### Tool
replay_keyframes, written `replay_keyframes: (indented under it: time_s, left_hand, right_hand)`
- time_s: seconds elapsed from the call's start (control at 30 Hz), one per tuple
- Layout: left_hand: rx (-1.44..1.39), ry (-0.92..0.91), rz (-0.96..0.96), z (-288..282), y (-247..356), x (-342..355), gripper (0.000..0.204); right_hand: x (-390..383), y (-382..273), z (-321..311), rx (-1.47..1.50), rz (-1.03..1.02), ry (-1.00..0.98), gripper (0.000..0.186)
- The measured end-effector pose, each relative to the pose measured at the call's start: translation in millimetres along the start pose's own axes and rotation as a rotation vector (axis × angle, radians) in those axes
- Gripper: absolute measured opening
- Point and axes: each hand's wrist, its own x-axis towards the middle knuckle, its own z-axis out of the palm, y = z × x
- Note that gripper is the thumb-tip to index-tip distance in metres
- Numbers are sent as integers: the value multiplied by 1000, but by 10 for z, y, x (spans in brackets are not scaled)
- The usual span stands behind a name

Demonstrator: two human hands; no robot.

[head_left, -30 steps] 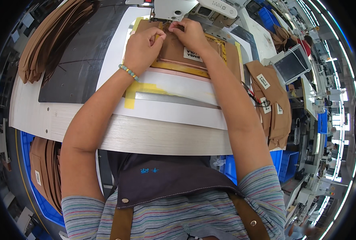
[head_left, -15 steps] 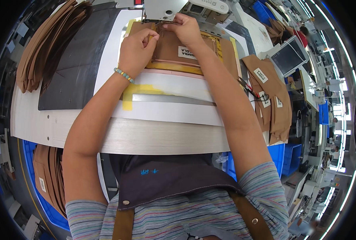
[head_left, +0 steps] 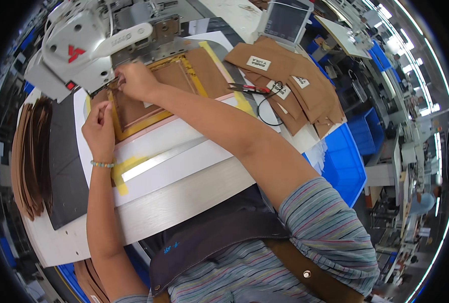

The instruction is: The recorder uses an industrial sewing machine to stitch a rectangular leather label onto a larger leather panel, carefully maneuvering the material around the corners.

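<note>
Beneath the head of a white industrial sewing machine [head_left: 78, 48] lies a brown fabric panel [head_left: 171, 83], framed by a yellow-edged template [head_left: 156, 121]. My right hand [head_left: 136, 82] is at the needle area, fingers pinched together; anything in them is too small to make out. Close to the template's left side, my left hand [head_left: 99, 130] is closed with thumb and fingertips together, and I cannot see what it holds. A white label on the panel is mostly covered by my right forearm.
Brown pieces with white labels [head_left: 280, 76] are piled at right, beside red-handled snips [head_left: 255, 89] and a black cord. Another brown stack [head_left: 32, 156] lies at the far left. A control screen [head_left: 287, 22] stands behind; a blue bin [head_left: 343, 161] sits below the table's right edge.
The view has turned, so the table and machine appear tilted and further left. My left hand has drawn back slightly from the needle area; my right hand stays close to it.
</note>
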Motion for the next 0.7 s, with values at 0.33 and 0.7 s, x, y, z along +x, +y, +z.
replay_keyframes:
  time_s: [0.33, 0.7]
  left_hand:
    - [9, -11, -18, -47, -50, -15, 20]
    - [9, -1, -29, 13, -64, 10, 20]
  right_hand:
    - [820, -22, -2569, -991, -203, 155, 11]
    - [-80, -90, -3310, -842, 299, -354, 21]
